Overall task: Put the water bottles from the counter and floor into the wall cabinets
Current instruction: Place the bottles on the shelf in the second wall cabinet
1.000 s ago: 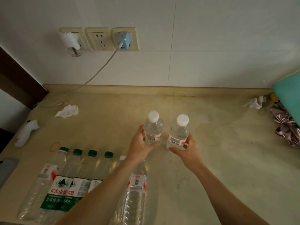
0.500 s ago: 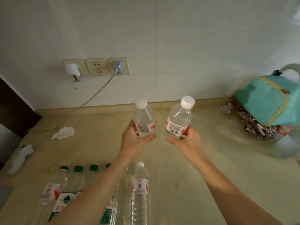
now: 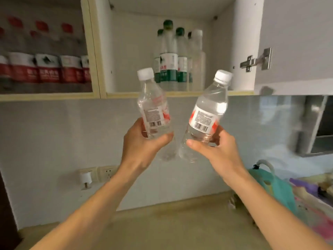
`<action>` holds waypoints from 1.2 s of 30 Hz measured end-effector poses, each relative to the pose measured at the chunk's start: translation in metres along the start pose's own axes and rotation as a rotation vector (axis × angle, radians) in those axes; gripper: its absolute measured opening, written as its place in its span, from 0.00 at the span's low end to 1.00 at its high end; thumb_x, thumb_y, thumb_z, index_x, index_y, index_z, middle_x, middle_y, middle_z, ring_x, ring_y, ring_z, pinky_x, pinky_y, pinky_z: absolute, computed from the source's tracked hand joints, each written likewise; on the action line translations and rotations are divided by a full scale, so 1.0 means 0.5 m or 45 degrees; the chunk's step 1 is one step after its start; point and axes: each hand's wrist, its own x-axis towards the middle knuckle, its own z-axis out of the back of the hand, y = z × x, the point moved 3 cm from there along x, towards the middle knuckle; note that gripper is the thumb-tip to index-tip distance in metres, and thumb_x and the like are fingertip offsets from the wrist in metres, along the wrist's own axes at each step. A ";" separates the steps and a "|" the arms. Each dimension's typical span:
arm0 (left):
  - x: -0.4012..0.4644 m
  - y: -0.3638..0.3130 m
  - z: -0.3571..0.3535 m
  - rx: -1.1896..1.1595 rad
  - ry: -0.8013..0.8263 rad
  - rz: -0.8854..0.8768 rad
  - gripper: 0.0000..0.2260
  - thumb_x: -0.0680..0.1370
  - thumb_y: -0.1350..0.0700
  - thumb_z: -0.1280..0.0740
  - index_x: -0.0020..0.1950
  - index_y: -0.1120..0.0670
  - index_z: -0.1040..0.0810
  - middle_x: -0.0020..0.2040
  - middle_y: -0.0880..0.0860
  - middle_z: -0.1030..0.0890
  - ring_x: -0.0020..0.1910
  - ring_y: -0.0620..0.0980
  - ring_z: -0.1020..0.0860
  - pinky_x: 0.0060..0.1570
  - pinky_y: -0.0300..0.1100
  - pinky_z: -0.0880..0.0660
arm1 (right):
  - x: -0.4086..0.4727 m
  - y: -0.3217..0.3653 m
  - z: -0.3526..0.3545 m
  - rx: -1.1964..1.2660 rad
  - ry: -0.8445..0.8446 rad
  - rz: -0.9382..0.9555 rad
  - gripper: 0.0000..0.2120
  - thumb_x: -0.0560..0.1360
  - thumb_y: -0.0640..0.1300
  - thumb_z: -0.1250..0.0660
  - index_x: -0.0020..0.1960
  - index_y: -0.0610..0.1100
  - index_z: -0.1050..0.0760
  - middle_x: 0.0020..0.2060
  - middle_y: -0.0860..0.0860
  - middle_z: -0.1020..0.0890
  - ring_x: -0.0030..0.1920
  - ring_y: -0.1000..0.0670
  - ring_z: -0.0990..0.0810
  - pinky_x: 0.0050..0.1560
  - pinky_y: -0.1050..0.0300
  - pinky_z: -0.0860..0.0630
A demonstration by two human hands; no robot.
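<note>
Both bottles up off tabletop since last frame, now just below open wall cabinet [image 3: 180,93] | L hand [image 3: 142,143] fingers wrapped round left bottle [image 3: 153,107] | R hand [image 3: 214,147] fingers gripping right bottle [image 3: 207,112], tilted right | green-cap bottles [image 3: 169,56] inside cabinet

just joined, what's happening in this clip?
A person is loading water bottles into wall cabinets. The left hand grips one small white-capped bottle, and the right hand grips another, both raised below the open cabinet. Neither is inside yet. That cabinet already holds a cluster of green-labelled bottles toward the back, with free shelf on the left. The compartment to its left holds red-labelled bottles.
</note>
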 end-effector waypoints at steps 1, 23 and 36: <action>0.023 -0.034 0.006 -0.011 -0.013 -0.054 0.22 0.63 0.43 0.23 0.56 0.42 0.19 0.48 0.39 0.14 0.46 0.37 0.17 0.48 0.40 0.22 | 0.028 0.033 0.007 -0.001 -0.032 0.043 0.24 0.64 0.50 0.17 0.58 0.53 0.19 0.48 0.56 0.13 0.52 0.53 0.16 0.52 0.58 0.19; 0.427 -0.139 -0.052 0.181 0.066 0.094 0.12 0.76 0.46 0.26 0.52 0.41 0.27 0.44 0.39 0.22 0.38 0.36 0.22 0.31 0.34 0.30 | 0.447 0.153 0.042 -0.409 -0.109 0.130 0.20 0.69 0.62 0.23 0.57 0.57 0.23 0.50 0.57 0.16 0.50 0.53 0.17 0.54 0.49 0.19; 0.461 -0.143 -0.201 0.110 0.162 0.075 0.22 0.75 0.47 0.24 0.67 0.48 0.23 0.60 0.47 0.18 0.58 0.49 0.20 0.62 0.46 0.25 | 0.491 0.123 0.117 -0.733 -0.310 0.059 0.25 0.72 0.60 0.26 0.63 0.50 0.25 0.56 0.51 0.18 0.54 0.46 0.19 0.54 0.46 0.20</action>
